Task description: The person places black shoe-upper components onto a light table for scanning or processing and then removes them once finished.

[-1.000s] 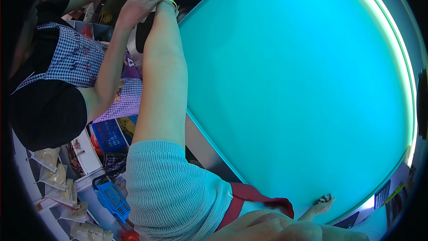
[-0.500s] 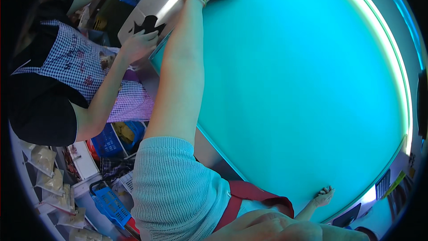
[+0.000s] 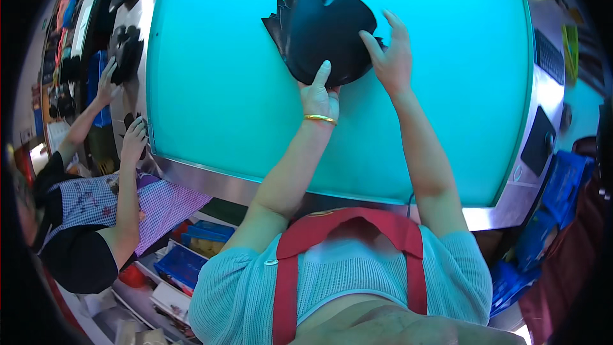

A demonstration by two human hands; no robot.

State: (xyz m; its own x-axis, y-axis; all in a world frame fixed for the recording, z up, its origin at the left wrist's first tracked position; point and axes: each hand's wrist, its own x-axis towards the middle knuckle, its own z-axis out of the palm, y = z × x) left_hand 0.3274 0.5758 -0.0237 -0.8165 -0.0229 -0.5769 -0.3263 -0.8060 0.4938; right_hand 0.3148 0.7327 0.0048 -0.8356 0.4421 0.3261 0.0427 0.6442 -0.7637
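Observation:
A stack of thin, black cut pieces, looking like leather or similar sheet material, is held over the glowing turquoise table. My left hand, with a gold bangle at the wrist, grips the stack's near edge, its thumb on top and its other fingers hidden underneath. At the right edge of the stack is my right hand, thumb and fingers apart. The thumb tip overlaps the pieces; whether it touches them I cannot tell. Uneven layers fan out at the stack's left side.
A co-worker in a checked apron stands at the left, one hand on a small black piece by the table's metal rim. More black piles lie beyond. A keyboard and a dark pad sit on the right rim; blue crates are below.
The view has swung left. My left hand has brought the black stack from the table's far left edge to in front of me. My right hand has come up from the table beside it.

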